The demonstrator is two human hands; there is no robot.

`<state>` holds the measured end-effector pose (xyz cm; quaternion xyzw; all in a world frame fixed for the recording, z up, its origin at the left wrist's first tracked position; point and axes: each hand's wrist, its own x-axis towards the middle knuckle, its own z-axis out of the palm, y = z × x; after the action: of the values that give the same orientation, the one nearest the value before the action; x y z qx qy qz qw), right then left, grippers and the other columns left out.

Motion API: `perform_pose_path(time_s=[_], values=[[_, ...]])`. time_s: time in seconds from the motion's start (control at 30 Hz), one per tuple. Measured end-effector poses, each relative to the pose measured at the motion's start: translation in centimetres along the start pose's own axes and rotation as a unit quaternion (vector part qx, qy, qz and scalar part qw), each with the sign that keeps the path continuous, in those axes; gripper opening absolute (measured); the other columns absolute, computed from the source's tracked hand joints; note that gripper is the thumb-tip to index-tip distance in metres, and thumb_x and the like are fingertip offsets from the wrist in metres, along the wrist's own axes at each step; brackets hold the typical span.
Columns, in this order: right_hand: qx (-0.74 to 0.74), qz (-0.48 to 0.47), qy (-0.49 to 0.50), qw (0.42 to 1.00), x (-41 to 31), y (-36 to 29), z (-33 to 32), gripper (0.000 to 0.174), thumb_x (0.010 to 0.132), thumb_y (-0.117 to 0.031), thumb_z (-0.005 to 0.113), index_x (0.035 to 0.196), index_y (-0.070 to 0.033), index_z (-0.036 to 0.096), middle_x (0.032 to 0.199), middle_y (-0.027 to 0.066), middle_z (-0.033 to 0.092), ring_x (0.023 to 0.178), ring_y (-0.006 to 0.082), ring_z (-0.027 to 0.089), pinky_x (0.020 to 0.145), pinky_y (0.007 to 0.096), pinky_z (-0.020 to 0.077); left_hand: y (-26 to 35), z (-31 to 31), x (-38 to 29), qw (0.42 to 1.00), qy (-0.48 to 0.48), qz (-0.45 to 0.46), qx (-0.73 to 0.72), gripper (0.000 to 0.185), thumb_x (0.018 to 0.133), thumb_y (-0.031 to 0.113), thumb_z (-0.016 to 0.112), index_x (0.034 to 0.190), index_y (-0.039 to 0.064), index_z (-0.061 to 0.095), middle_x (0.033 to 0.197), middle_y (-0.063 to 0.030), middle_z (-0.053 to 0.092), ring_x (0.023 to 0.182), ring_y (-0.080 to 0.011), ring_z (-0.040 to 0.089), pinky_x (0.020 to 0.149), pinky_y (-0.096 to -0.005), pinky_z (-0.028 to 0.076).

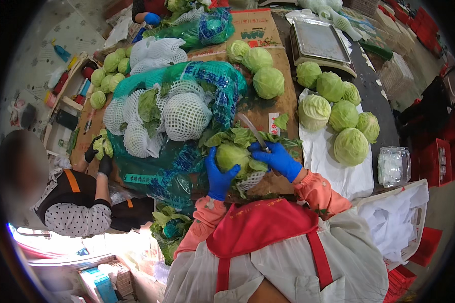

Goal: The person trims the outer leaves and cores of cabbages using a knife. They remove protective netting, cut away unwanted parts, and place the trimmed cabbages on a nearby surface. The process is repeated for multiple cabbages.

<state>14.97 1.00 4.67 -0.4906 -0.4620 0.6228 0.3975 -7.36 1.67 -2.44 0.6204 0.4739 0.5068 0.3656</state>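
In a blue glove, my left hand [220, 176] cups the near left side of a green cabbage [229, 157]. My right hand [278, 157], gloved too, grips a knife [252, 128] whose blade points up and away to the left. Its fingers reach the cabbage's right side. Loose outer leaves [242, 137] spread behind the head, and a piece of white foam net [250, 181] shows under it. Just left of this lies a green plastic sack [163, 155] with cabbages in white foam nets [187, 116] on it.
Trimmed cabbages [350, 147] sit on white sheeting at right, below a scale [321, 39]. More cabbages [268, 82] rest on the cardboard [258, 22]. A co-worker's dark-gloved hands [105, 164] hold a cabbage at left; another person's blue-gloved hand [151, 18] is at the far side. A white basket [421, 212] stands near right.
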Motion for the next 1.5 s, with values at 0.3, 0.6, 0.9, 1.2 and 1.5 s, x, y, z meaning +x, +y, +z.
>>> perform_pose_path(time_s=[0.3, 0.6, 0.9, 1.2, 1.5], values=[[-0.444, -0.138, 0.246, 0.851, 2.6, -1.1, 3.3, 0.038, 0.077, -0.038, 0.071, 0.093, -0.007, 0.056, 0.08, 0.0178, 0.061, 0.069, 0.0374, 0.062, 0.057, 0.0456, 0.0483, 3.9, 0.6, -1.1, 0.969, -0.064, 0.103, 0.215, 0.106, 0.059, 0.038, 0.084, 0.145, 0.005, 0.03, 0.123, -0.0195, 0.042, 0.114, -0.0374, 0.044, 0.098, -0.0466, 0.037], [-0.332, -0.033, 0.18, 0.925, 7.6, 5.7, -0.3, 0.055, 0.079, -0.055, 0.065, 0.096, -0.003, 0.06, 0.08, 0.0189, 0.065, 0.074, 0.0376, 0.063, 0.064, 0.0467, 0.0484, 2.4, 0.4, -0.4, 0.978, -0.066, 0.127, 0.154, 0.105, 0.061, 0.036, 0.085, 0.144, 0.004, 0.03, 0.134, -0.0182, 0.039, 0.122, -0.0352, 0.04, 0.104, -0.0452, 0.034], [-0.213, -0.29, 0.093, 0.928, -1.4, -0.6, 2.6, 0.044, 0.077, -0.036, 0.075, 0.11, -0.012, 0.061, 0.117, 0.0108, 0.061, 0.082, 0.0306, 0.065, 0.069, 0.0368, 0.0516, 1.8, -0.9, -2.2, 0.99, -0.071, 0.052, 0.114, 0.102, 0.063, 0.031, 0.086, 0.141, 0.001, 0.028, 0.132, -0.0175, 0.041, 0.122, -0.0323, 0.042, 0.102, -0.0426, 0.036], [-0.349, -0.243, 0.134, 0.895, -6.0, 6.7, -1.8, 0.027, 0.073, -0.011, 0.066, 0.1, -0.014, 0.062, 0.096, 0.0108, 0.064, 0.082, 0.0304, 0.064, 0.068, 0.0371, 0.0504, 1.9, -1.6, -1.6, 0.992, -0.112, -0.052, 0.016, 0.094, 0.069, 0.025, 0.081, 0.141, -0.002, 0.027, 0.135, -0.0165, 0.04, 0.125, -0.0273, 0.041, 0.105, -0.0392, 0.035], [-0.253, -0.153, 0.234, 0.926, -7.4, 3.8, -3.5, 0.043, 0.081, -0.005, 0.061, 0.122, -0.006, 0.05, 0.099, 0.0162, 0.057, 0.085, 0.0299, 0.057, 0.078, 0.037, 0.0471, 5.4, -1.3, -0.2, 0.907, -0.187, 0.172, 0.336, 0.083, 0.071, 0.039, 0.077, 0.135, 0.002, 0.04, 0.13, -0.0245, 0.041, 0.12, -0.0428, 0.041, 0.102, -0.0483, 0.035]])
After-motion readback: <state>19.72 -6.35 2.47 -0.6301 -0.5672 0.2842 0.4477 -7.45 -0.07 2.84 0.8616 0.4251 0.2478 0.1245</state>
